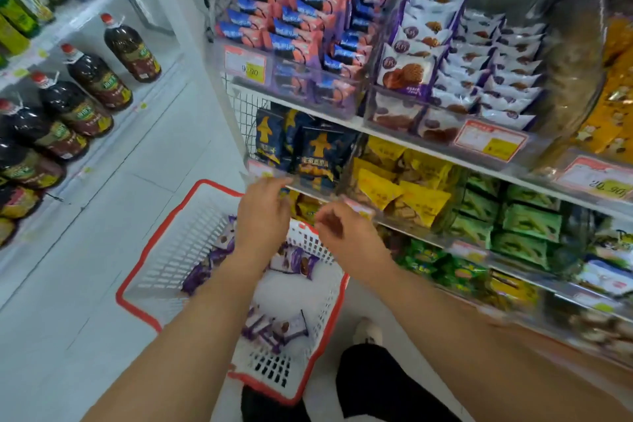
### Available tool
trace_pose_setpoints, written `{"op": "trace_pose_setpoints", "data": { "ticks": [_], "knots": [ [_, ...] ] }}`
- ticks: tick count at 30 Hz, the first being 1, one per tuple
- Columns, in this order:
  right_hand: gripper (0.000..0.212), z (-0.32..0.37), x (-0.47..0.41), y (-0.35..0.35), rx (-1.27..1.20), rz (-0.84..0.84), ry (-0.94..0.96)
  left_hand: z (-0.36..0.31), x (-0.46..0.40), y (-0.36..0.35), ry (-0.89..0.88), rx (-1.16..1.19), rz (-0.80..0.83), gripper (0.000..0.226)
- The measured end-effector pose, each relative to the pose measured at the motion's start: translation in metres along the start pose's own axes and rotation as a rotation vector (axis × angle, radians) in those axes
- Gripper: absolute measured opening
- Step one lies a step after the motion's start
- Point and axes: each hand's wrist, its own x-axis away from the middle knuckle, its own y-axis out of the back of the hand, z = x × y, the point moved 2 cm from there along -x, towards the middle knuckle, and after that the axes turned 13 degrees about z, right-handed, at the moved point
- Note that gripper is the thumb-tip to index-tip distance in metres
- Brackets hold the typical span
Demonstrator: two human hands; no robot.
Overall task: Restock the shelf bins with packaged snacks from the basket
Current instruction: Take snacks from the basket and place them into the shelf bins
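Note:
A white basket with a red rim (161, 243) stands on the floor below me, holding several purple-and-white snack packs (274, 329). My left hand (263, 212) hovers over the basket's far edge, fingers relaxed and holding nothing, close to the front of the shelf bin of dark blue packs (317, 156). My right hand (346, 229) hangs beside it with loosely curled fingers, also holding nothing. On the shelf above, a clear bin holds matching purple-and-white packs (407, 72).
Shelves on the right carry clear bins of pink-and-blue packs (301, 20), yellow packs (404, 185) and green packs (527, 226). Oil bottles (99, 79) line the white shelves on the left. Pale floor runs between. My shoe (368, 331) stands by the basket.

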Motion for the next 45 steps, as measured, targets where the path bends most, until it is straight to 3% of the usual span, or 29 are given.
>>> {"op": "trace_pose_setpoints", "data": {
  "ticks": [3,6,10,14,16,20,23,25,30,34,36,39,42,44,45],
  "knots": [
    [0.008,-0.053,-0.015,-0.076,0.011,0.225,-0.304,0.076,0.043,-0.018,0.210,0.051,0.234,0.029],
    [0.011,-0.088,-0.022,-0.133,-0.166,0.383,-0.519,0.130,0.078,-0.028,0.351,0.068,0.479,0.023],
    [0.022,-0.113,-0.035,-0.193,-0.183,0.593,-0.657,0.182,0.108,-0.029,0.408,0.076,0.743,0.028],
    [0.030,-0.120,-0.042,-0.253,-0.143,0.797,-0.729,0.221,0.116,-0.019,0.405,-0.006,0.839,0.032],
    [0.029,-0.126,-0.039,-0.278,-0.201,0.759,-0.807,0.233,0.116,-0.016,0.382,0.011,0.844,0.034],
    [0.047,-0.147,-0.034,-0.316,-0.214,0.681,-0.919,0.244,0.112,-0.013,0.337,-0.011,0.841,0.030],
    [0.035,-0.146,-0.033,-0.311,-0.032,0.488,-0.957,0.242,0.109,-0.012,0.332,0.012,0.861,0.033],
    [0.033,-0.143,-0.031,-0.299,-0.062,0.394,-0.991,0.237,0.108,-0.010,0.330,0.040,0.875,0.035],
    [0.030,-0.115,-0.032,-0.246,-0.597,0.127,-1.031,0.213,0.102,-0.001,0.275,0.071,0.907,0.044],
    [0.020,-0.066,-0.029,-0.175,-0.981,0.126,-0.884,0.168,0.089,0.006,0.201,0.219,0.965,0.069],
    [0.015,-0.043,-0.025,-0.142,-1.101,0.168,-0.801,0.139,0.079,0.007,0.234,0.321,0.951,0.063],
    [0.008,-0.021,-0.023,-0.101,-1.223,0.181,-0.683,0.101,0.063,0.009,0.260,0.413,0.786,0.040],
    [0.012,-0.014,-0.020,-0.063,-1.132,-0.027,-0.578,0.072,0.050,0.010,0.334,0.639,0.632,0.018],
    [0.023,-0.010,-0.015,-0.039,-0.844,-0.109,-0.528,0.053,0.044,0.009,0.399,0.841,0.561,0.014],
    [0.026,-0.006,-0.011,-0.024,-0.680,-0.072,-0.483,0.040,0.040,0.007,0.422,0.941,0.529,0.017]
  ]
}}
